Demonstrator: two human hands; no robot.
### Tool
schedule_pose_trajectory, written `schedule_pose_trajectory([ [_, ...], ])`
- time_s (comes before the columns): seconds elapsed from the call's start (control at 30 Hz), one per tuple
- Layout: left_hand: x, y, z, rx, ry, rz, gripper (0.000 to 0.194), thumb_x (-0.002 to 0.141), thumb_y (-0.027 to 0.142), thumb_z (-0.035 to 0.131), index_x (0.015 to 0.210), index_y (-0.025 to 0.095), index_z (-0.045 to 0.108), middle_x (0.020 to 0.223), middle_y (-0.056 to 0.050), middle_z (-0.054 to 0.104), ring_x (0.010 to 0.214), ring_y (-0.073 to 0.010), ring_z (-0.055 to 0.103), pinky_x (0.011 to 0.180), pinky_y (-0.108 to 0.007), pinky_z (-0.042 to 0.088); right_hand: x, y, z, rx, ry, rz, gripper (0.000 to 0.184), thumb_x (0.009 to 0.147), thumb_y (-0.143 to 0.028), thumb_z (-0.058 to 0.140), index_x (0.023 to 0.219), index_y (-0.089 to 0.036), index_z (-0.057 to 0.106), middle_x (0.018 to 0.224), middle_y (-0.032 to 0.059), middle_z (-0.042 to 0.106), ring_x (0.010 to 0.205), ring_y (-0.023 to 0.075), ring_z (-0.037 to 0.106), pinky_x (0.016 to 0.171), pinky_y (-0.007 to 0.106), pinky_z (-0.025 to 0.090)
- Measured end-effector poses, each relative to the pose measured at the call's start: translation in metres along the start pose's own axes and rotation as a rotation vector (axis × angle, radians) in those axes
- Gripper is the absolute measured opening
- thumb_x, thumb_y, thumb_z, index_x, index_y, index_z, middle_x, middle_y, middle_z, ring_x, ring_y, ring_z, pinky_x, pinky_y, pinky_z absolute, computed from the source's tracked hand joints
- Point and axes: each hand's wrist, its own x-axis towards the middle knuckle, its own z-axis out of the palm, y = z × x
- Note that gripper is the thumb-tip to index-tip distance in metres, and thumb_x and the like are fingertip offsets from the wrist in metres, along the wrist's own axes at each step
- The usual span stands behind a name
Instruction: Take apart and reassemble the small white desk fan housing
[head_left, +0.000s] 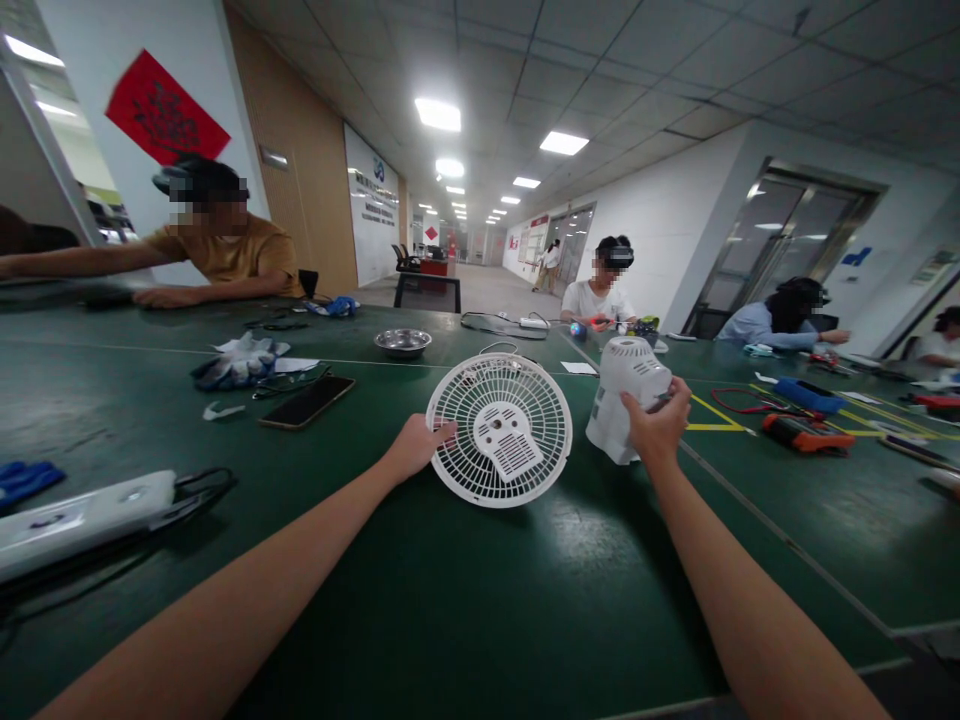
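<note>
A round white fan grille (499,430) stands tilted on the green table (465,610), its slotted centre facing me. My left hand (416,447) grips its left rim. To the right, my right hand (658,425) holds a white fan motor housing (627,392) that rests on the table beside the grille.
A black phone (307,401), gloves (238,364) and a metal bowl (403,342) lie beyond the grille. A white power strip (82,520) with a black cable sits at the left. Tools and red wires (802,425) lie at the right. Other people sit along the far side.
</note>
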Motion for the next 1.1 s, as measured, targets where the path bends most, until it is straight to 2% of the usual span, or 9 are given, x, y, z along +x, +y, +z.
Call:
schedule_pose_trajectory([
  [0.1,0.001,-0.002,-0.001,-0.005,-0.014,-0.007,0.037,0.086,0.05,0.064,0.08,0.014,0.072,0.079,-0.009,0.075,0.073,-0.0249,0.071,0.073,-0.038,0.055,0.001,0.0,0.0,0.041,0.031,-0.002,0.084,0.062,-0.045,0.08,0.133,-0.019,0.046,0.121,0.0126,0.057,0.104,0.0303,0.057,0.095,0.047,0.044],
  [0.2,0.001,-0.003,-0.001,0.005,-0.008,-0.006,0.037,0.087,0.049,0.063,0.08,0.014,0.072,0.078,-0.008,0.075,0.074,-0.0248,0.071,0.075,-0.039,0.055,-0.001,-0.003,0.0,0.103,0.03,-0.032,0.083,0.063,-0.045,0.08,0.134,-0.019,0.045,0.123,0.0124,0.057,0.107,0.0295,0.058,0.095,0.045,0.045],
  [0.37,0.001,-0.003,-0.002,0.034,-0.015,0.006,0.039,0.088,0.051,0.061,0.075,0.015,0.07,0.074,-0.007,0.074,0.07,-0.0239,0.07,0.071,-0.037,0.054,-0.004,-0.011,-0.004,0.091,0.077,-0.136,0.086,0.063,-0.046,0.082,0.136,-0.018,0.045,0.127,0.0147,0.057,0.116,0.0327,0.056,0.101,0.049,0.042],
  [0.47,0.001,-0.003,-0.003,0.073,-0.019,0.006,0.041,0.089,0.052,0.059,0.073,0.016,0.069,0.073,-0.007,0.073,0.069,-0.0233,0.069,0.069,-0.036,0.053,-0.012,-0.024,-0.006,0.076,0.083,-0.209,0.086,0.062,-0.046,0.083,0.134,-0.017,0.047,0.128,0.0153,0.058,0.117,0.034,0.057,0.102,0.051,0.042],
  [0.63,0.003,-0.006,-0.004,0.044,-0.04,0.01,0.04,0.087,0.053,0.061,0.076,0.016,0.071,0.076,-0.008,0.074,0.071,-0.0235,0.069,0.07,-0.035,0.053,-0.041,-0.057,0.0,0.143,-0.107,-0.234,0.083,0.063,-0.048,0.082,0.132,-0.015,0.049,0.122,0.0156,0.061,0.109,0.0318,0.06,0.094,0.047,0.049],
  [0.73,0.004,-0.005,-0.005,0.051,-0.049,0.023,0.038,0.087,0.051,0.06,0.075,0.016,0.071,0.077,-0.007,0.074,0.072,-0.0233,0.069,0.071,-0.035,0.053,-0.061,-0.066,0.01,0.111,-0.285,-0.116,0.073,0.07,-0.05,0.075,0.129,-0.015,0.051,0.113,0.0153,0.066,0.096,0.0285,0.064,0.088,0.044,0.052],
  [0.83,0.004,-0.002,-0.008,0.099,-0.05,0.043,0.037,0.088,0.048,0.059,0.069,0.018,0.068,0.07,-0.005,0.072,0.067,-0.0221,0.068,0.069,-0.034,0.053,-0.075,-0.063,0.02,0.035,-0.507,-0.03,0.07,0.073,-0.049,0.072,0.13,-0.015,0.05,0.109,0.0141,0.07,0.086,0.0268,0.067,0.083,0.041,0.053],
  [0.93,0.002,0.003,-0.01,0.131,-0.042,0.062,0.036,0.089,0.045,0.057,0.066,0.019,0.066,0.066,-0.003,0.07,0.064,-0.0208,0.067,0.067,-0.033,0.053,-0.082,-0.055,0.029,-0.109,-0.635,-0.032,0.068,0.078,-0.048,0.068,0.133,-0.013,0.048,0.114,0.0166,0.07,0.095,0.0293,0.068,0.087,0.04,0.052],
  [1.1,0.0,0.005,-0.012,0.125,-0.032,0.054,0.032,0.09,0.043,0.057,0.071,0.018,0.067,0.073,-0.004,0.072,0.069,-0.0208,0.068,0.069,-0.032,0.054,-0.085,-0.054,0.044,-0.333,-0.702,-0.114,0.058,0.085,-0.046,0.061,0.13,-0.009,0.053,0.119,0.0236,0.067,0.107,0.0355,0.065,0.092,0.045,0.048],
])
